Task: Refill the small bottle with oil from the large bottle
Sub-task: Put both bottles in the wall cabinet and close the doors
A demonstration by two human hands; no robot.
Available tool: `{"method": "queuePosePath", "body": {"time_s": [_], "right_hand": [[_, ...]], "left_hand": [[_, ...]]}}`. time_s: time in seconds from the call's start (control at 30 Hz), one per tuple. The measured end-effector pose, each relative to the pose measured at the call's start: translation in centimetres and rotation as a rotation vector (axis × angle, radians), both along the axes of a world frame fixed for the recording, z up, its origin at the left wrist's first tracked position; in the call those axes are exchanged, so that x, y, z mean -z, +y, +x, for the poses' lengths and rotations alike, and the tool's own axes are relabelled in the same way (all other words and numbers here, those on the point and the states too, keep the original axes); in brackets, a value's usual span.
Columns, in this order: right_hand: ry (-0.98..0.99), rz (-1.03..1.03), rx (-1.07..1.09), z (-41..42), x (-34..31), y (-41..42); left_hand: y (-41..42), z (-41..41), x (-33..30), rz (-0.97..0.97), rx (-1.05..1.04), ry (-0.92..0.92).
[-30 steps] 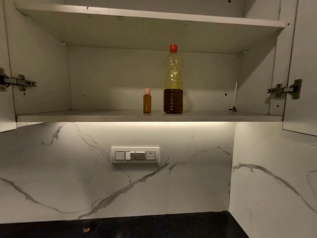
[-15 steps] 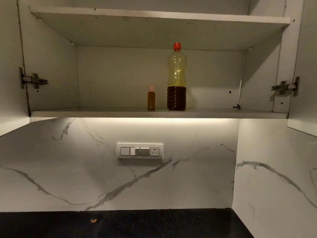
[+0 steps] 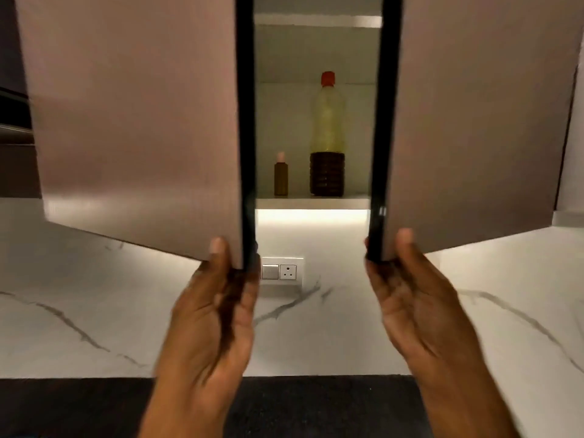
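Observation:
A large clear bottle [image 3: 327, 134] with a red cap stands on the lower cupboard shelf [image 3: 313, 203], dark oil filling its bottom third. Just left of it stands a small amber bottle [image 3: 281, 178] with a pink cap. Both show through the gap between two brown cupboard doors. My left hand [image 3: 218, 298] grips the lower corner of the left door [image 3: 139, 121], thumb on its front. My right hand [image 3: 410, 289] grips the lower corner of the right door [image 3: 480, 121] the same way.
A white switch plate with a socket [image 3: 282, 271] sits on the marble wall under the cupboard. A black countertop [image 3: 316, 403] runs along the bottom. A light strip glows beneath the shelf.
Earlier the cupboard stood wide open with no hands in view. Now both hands hold the doors, which have swung inward and leave a narrow gap. The bottles have not moved.

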State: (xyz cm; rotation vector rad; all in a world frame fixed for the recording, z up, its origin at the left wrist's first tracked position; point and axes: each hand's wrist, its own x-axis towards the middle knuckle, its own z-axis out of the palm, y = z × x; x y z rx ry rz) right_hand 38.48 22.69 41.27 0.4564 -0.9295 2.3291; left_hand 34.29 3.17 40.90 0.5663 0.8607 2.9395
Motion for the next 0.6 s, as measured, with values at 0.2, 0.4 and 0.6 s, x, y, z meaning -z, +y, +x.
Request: {"method": "queuePosePath", "body": {"time_s": [0.2,0.4,0.6], "right_hand": [[-0.171,0.115,0.153,-6.9,-1.0,-1.5],[-0.231,0.056,0.194,-12.2,-1.6,-1.2],[-0.229,0.028,0.224,-15.4,-1.7,-0.7]], "left_hand": [[5.0,-4.3,-1.6,-0.133,-0.033,-0.057],[8.4,-9.3,-2.0,-0.178,-0.125,-0.038],[10.1,-13.0,-1.8,-0.18,-0.197,0.014]]}}
